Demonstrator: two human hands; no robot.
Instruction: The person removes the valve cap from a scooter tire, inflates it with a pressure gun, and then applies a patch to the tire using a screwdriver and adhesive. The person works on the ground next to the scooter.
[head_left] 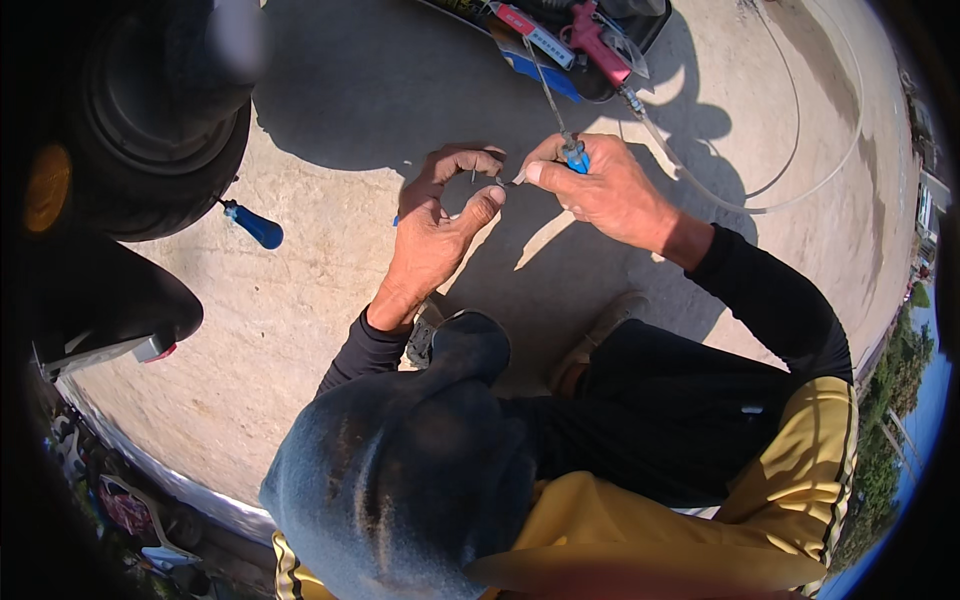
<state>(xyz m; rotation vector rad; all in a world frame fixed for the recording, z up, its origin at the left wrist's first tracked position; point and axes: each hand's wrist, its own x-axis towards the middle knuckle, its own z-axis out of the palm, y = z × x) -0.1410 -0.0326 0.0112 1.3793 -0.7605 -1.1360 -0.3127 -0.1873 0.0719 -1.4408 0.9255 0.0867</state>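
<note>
My left hand (437, 215) is curled, thumb and fingers bent towards each other around a tiny dark piece too small to name. Close beside it, my right hand (605, 190) grips a screwdriver (575, 155) by its blue handle, the metal shaft pointing up and away. The thumb and index finger of that hand also reach towards the tiny piece, almost meeting the left thumb. Both hands are held above the concrete ground.
A black tyre (165, 195) stands at the left, with a blue-handled tool (253, 225) beside it. Ahead lie a pink air gun (598, 45) with a clear hose (690, 180), a red and white box (537, 37) and a black tray (655, 25).
</note>
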